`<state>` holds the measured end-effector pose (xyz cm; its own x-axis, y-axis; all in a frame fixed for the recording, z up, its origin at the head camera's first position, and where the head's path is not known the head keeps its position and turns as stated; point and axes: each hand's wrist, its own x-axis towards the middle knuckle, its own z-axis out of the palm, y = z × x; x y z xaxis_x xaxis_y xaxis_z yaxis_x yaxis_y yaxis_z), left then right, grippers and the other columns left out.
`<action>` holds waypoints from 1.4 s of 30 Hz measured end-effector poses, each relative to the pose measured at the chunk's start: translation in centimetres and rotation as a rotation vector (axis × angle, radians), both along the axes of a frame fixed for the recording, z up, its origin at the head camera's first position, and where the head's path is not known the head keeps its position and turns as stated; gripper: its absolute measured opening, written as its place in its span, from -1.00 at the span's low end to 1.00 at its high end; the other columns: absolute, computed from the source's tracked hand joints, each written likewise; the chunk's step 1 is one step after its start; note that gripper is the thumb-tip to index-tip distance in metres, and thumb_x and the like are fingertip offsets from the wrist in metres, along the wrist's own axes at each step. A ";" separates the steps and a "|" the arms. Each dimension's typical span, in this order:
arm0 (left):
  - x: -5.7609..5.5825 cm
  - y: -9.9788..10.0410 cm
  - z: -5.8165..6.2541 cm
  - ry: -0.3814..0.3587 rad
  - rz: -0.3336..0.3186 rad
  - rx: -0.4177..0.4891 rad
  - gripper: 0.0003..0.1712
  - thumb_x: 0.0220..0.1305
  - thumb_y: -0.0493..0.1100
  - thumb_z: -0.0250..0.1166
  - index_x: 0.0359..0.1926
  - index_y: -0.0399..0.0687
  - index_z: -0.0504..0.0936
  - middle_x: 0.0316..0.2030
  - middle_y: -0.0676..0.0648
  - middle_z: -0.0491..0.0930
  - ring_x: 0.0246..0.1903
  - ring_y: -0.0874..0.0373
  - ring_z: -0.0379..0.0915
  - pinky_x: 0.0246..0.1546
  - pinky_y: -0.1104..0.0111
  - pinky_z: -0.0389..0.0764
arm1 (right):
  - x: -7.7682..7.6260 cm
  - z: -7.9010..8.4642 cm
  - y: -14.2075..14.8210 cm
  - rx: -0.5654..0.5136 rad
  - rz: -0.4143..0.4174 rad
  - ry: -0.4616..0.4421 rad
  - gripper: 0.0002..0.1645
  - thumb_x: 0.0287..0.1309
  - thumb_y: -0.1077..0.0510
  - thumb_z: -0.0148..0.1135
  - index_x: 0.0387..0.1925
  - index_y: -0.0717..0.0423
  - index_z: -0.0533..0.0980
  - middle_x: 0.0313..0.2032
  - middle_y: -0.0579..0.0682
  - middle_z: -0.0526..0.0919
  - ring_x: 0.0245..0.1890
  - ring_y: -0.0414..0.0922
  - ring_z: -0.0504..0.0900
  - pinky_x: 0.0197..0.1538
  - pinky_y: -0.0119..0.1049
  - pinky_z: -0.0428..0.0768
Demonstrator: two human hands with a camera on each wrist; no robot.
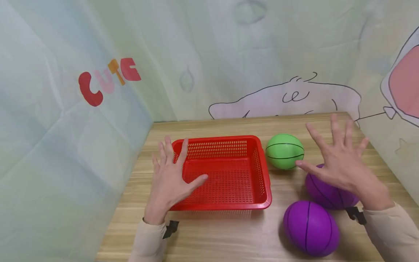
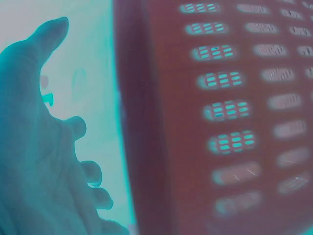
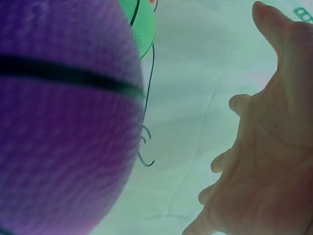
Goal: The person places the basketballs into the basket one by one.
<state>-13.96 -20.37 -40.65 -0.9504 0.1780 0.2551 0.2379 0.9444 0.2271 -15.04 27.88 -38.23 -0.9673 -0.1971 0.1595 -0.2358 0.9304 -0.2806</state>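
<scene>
Fingers spread, my left hand (image 1: 170, 178) hovers over the left side of a red plastic basket (image 1: 267, 189) and holds nothing. The basket's slotted wall (image 2: 186, 122) fills the right of the left wrist view. My right hand (image 1: 343, 163), also spread and holding nothing, is above a purple ball (image 1: 327, 193) and partly hides it. A second purple ball (image 1: 311, 229) lies nearer the front. Just right of the basket sits a green ball (image 1: 284, 151), close to my right thumb. In the right wrist view a purple ball (image 3: 63, 137) looms large beside the hand.
A wood-grain table (image 1: 222, 236) carries everything. Fabric walls stand around it: one on the left with CUTE lettering (image 1: 90, 89), one behind with a line drawing (image 1: 284, 98), and one on the right with a printed balloon (image 1: 406, 83).
</scene>
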 end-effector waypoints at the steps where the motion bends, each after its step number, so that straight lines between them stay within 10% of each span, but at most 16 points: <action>1: 0.1 -0.3 -0.2 -0.015 0.001 0.036 0.40 0.28 0.68 0.26 0.85 0.37 -0.28 0.78 -0.15 -0.66 0.75 -0.41 -0.62 0.59 -0.57 -0.20 | 0.1 -0.1 0.2 -0.023 0.000 -0.009 0.40 0.37 -0.52 0.36 0.85 -0.30 -0.28 0.69 0.19 -0.82 0.59 0.42 -0.89 0.20 0.81 -0.77; 13: 1.6 -3.0 -2.4 -0.143 0.062 0.319 0.41 0.35 0.50 0.38 0.85 0.19 -0.29 0.80 -0.24 -0.48 0.78 -0.34 -0.47 0.57 -0.55 0.04 | 1.9 -2.1 5.1 -0.329 -0.041 -0.005 0.35 0.51 -0.10 0.35 0.83 -0.10 -0.42 0.70 0.47 -0.61 0.63 0.65 -0.58 0.40 0.78 -0.56; 30: 3.3 -5.3 -6.0 -0.279 0.187 0.574 0.54 0.23 0.33 0.59 0.85 0.22 -0.32 0.82 -0.11 -0.32 0.76 -0.32 -0.19 0.59 -0.44 0.19 | 6.9 -4.7 7.5 -0.644 -0.061 0.029 0.15 0.61 0.03 0.07 0.82 -0.24 -0.46 0.79 0.17 -0.51 0.72 0.37 -0.55 0.53 0.49 -0.68; 39: 3.6 -6.2 -6.8 -0.332 0.129 0.687 0.58 0.09 0.16 0.75 0.83 0.48 -0.21 0.60 -0.09 0.40 0.42 -0.15 0.45 0.23 -0.03 0.73 | 7.4 -8.3 7.8 -0.802 -0.128 -0.126 0.18 0.67 0.08 0.09 0.77 -0.52 -0.53 0.75 0.26 -0.61 0.65 0.56 -0.58 0.40 0.77 -0.42; 42: 3.4 -6.2 -6.9 -0.351 0.105 0.707 0.63 0.02 0.13 0.79 0.83 0.53 -0.21 0.57 -0.08 0.44 0.38 -0.14 0.48 0.14 0.09 0.77 | 7.6 -9.3 7.7 -0.809 -0.158 -0.158 0.20 0.68 0.09 0.13 0.77 -0.55 -0.52 0.75 0.29 -0.60 0.66 0.56 -0.55 0.60 0.54 -0.33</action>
<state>-10.51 -26.61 -47.56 -0.9990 -0.0092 -0.0433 -0.0410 0.5620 0.8261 -7.41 35.58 -47.51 -0.9968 0.0595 0.0534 -0.0213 0.4465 -0.8945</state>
